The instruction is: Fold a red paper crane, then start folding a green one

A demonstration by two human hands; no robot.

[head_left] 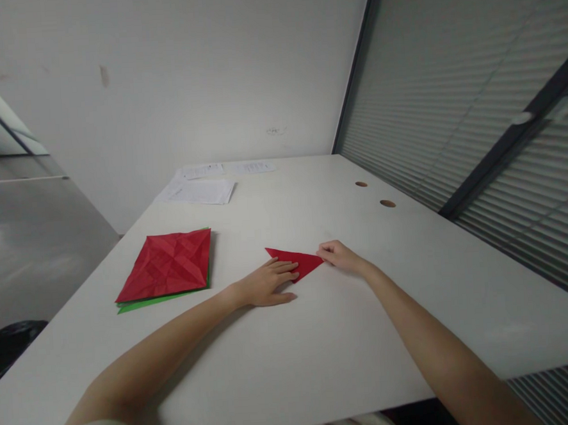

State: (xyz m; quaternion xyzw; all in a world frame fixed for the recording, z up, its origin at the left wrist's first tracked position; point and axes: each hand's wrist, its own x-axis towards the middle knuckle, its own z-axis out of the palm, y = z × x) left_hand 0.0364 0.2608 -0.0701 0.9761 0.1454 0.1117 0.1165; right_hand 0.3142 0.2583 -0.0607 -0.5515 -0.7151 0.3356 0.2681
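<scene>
A red paper folded into a triangle lies on the white table. My left hand rests flat on its left part, fingers stretched out over the paper. My right hand is at the triangle's right tip, fingers curled and pinching or pressing that corner. To the left lies a creased red square sheet on top of a green sheet, untouched by either hand.
White printed papers lie at the table's far end near the wall. Two round cable holes sit at the right side. Window blinds run along the right. A dark bin stands on the floor at left.
</scene>
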